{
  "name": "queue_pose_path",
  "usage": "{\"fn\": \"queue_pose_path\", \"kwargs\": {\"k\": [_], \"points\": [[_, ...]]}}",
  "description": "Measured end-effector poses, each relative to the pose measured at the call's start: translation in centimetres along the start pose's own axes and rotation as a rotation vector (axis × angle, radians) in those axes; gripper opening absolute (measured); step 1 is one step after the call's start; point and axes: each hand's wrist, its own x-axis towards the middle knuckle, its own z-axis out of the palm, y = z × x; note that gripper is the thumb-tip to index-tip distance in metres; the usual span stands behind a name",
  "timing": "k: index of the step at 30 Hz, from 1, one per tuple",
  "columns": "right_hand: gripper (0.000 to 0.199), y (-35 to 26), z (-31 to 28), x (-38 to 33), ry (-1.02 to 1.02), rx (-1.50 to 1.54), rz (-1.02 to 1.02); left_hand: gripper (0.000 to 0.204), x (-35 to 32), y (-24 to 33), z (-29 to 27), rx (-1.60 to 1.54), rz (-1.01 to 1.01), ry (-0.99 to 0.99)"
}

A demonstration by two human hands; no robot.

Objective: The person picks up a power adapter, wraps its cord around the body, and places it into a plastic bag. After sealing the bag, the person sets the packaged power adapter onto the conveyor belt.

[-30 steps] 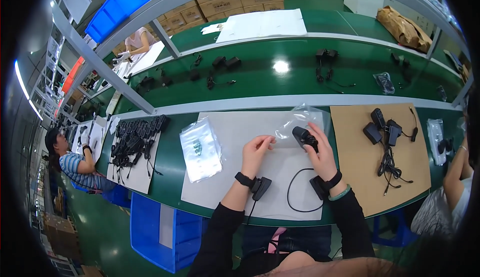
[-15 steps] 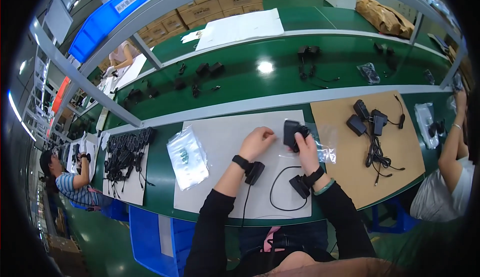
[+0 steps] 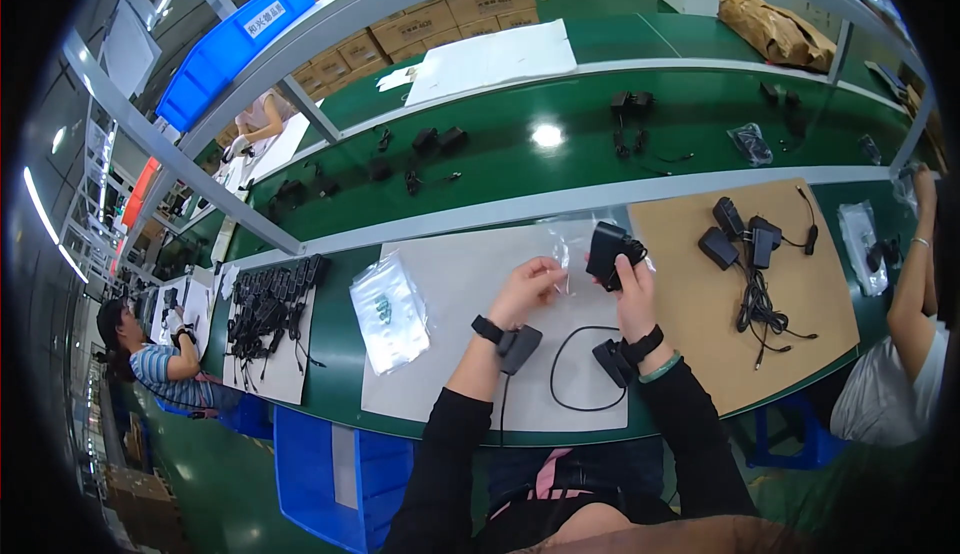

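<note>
My right hand [image 3: 635, 294] is closed around a black power adapter [image 3: 606, 251], its dark cord bunched beside it. To the left of the adapter, a clear plastic bag [image 3: 572, 238] spreads out, hard to see against the grey sheet. My left hand [image 3: 530, 289] pinches the edge of this bag between thumb and fingers. Both hands are above the grey work sheet [image 3: 460, 334]. Left of them lies a stack of clear flat bags [image 3: 388, 312]. On the brown board [image 3: 680, 344] to the right rest several black adapters [image 3: 742, 238] with a tangle of cables [image 3: 763, 309].
Black wrist devices with cables [image 3: 520, 350] hang at both my wrists. Many adapters [image 3: 270, 304] are piled at left. A metal rail [image 3: 450, 216] divides the bench from a green surface with scattered adapters. Co-workers sit at both sides. A blue bin [image 3: 300, 474] stands below the bench.
The adapter in my right hand has turned and tilted. The plastic bag has moved from the right of that hand to between both hands, and my left hand now has its edge.
</note>
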Motion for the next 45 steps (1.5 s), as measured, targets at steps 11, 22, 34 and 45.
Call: {"fn": "queue_pose_path", "kwargs": {"k": [11, 22, 34, 45], "points": [[0.034, -1.6, 0.6, -1.1, -0.408, -0.207, 0.155, 0.006, -2.0, -2.6, -0.6, -0.076, 0.245, 0.176], [0.032, -1.9, -0.4, -0.4, -0.361, -0.538, 0.106, 0.013, -2.9, -0.9, -1.9, -0.101, 0.173, 0.160], [0.032, -2.1, 0.7, -1.6, -0.560, -0.245, 0.505, 0.009, -3.9, -0.4, -0.2, 0.101, 0.540, 0.307], [0.035, -0.4, 1.9, -2.3, -0.329, -0.425, 0.302, 0.005, -3.8, -1.1, -1.6, 0.001, 0.505, 0.112]]}}
